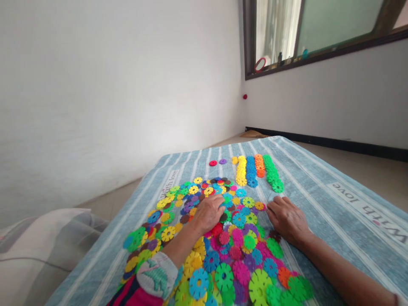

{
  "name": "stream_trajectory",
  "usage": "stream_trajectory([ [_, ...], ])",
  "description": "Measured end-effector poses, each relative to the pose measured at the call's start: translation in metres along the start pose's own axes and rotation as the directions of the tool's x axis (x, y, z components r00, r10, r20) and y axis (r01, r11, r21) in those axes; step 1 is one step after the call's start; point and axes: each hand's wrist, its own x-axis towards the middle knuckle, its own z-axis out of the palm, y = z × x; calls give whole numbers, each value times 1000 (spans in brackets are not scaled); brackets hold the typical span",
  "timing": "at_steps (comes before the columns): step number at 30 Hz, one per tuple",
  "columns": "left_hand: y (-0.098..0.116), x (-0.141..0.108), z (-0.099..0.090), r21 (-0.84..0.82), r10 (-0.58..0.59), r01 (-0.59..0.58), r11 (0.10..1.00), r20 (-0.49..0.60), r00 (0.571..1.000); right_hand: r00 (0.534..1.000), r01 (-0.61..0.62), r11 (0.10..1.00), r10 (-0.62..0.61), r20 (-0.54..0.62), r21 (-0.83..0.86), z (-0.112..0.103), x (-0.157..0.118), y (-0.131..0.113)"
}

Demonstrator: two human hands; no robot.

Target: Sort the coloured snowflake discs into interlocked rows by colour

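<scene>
Left hand: palm down on multicoloured plastic snowflake discs; grip cannot be determined.
Right hand: open, flat on blue striped fabric blanket, holding nothing.

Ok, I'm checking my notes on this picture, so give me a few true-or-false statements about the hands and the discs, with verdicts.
1. The left hand rests on the loose pile of plastic discs. True.
2. The right hand grips a green disc. False: it lies open on the striped cover beside the pile, with nothing visibly held.
3. Beyond the pile are four single-colour rows: yellow, blue, orange and green. True.
4. The cover carries no writing. False: it has the printed words "With love".
5. A red disc and a purple disc lie apart from the pile. True.
</scene>
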Motion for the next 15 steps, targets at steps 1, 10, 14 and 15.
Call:
stream_trajectory([
  [1,-2,-7,-3,-6,-8,8,1000,7,1000,1000,1,1000,-1,-2,0,0,0,0],
  [10,-16,-54,-15,-38,-49,48,998,-22,999,1000,-7,1000,7,2,-6,-5,-3,0],
  [14,-16,-60,-16,-22,-45,44,999,-47,998,999,-24,999,25,33,-23,-6,-4,-2],
  [15,-15,-61,-16,-15,-40,39,999,-47,998,999,-26,999,27,34,-25,-7,-4,-2],
])
